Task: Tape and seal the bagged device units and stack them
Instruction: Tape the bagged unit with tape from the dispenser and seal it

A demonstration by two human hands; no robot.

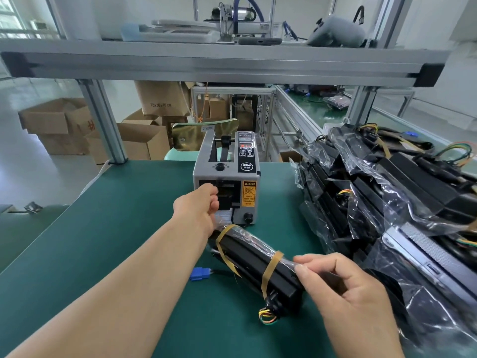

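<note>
Bagged unit [258, 262], one, with two yellow tape bands [271, 270], lies on green bench mat [116, 228]. Right hand [343, 288] pinches its bag end. Left hand [198, 205] is at the single tape dispenser [227, 161], fingers curled, grip unclear. Heap of bagged units [387, 192] at right, uncountable. Cardboard boxes [51, 120] on floor behind.

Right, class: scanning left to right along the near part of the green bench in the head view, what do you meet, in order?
Blue connector → taped bagged unit → right hand, pinching its bag → pile of bagged units. The left hand and tape dispenser overlap these, so are omitted.
</note>
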